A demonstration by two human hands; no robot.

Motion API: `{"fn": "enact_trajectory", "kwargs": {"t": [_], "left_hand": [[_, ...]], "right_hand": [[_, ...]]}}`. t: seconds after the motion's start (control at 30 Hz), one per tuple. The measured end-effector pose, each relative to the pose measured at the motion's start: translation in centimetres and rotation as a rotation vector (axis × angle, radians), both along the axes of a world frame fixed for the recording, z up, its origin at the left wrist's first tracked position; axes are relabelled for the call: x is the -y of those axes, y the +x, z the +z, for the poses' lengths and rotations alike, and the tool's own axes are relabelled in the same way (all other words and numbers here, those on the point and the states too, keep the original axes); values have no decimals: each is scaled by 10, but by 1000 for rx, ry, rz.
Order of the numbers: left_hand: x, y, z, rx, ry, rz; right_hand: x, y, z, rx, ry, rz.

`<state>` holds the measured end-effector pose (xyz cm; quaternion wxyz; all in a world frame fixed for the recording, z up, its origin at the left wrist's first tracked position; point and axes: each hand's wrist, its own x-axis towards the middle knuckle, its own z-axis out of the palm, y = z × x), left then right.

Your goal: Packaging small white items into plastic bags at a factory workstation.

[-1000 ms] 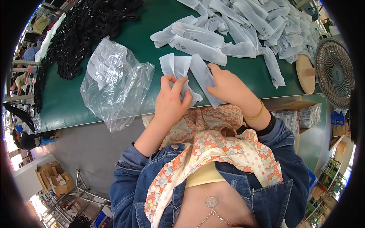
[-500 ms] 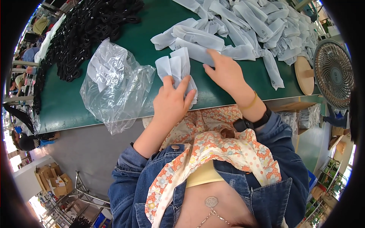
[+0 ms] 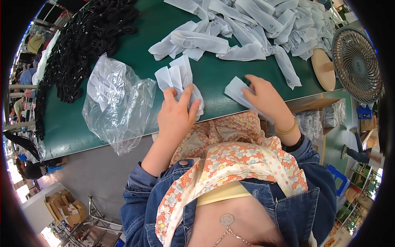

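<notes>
The left hand is grasping a small stack of pale sleeves near the bench edge, its fingers spreading over them. The right hand's grip is holding a single sleeve — thumb lying across it — apart from the stack. Going by how things are lying, only a few sleeves are sitting together so far; the large pile beyond is lying loose and ungathered — most seemingly waiting. A clear bag is resting left of the stack, black cords are heaping behind it.
</notes>
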<state>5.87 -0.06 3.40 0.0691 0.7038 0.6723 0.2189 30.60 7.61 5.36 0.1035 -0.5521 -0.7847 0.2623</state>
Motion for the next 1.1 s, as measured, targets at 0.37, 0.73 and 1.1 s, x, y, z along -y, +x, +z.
{"fn": "enact_trajectory", "kwargs": {"t": [0.37, 0.73, 1.1], "left_hand": [[1, 2, -1, -8, 15, 10], [-2, 1, 2, -6, -9, -6], [-7, -1, 12, -184, -36, 5]], "right_hand": [[-37, -74, -34, -236, 647, -13], [-24, -94, -14, -281, -108, -10], [-85, -85, -4, -12, 972, 98]]}}
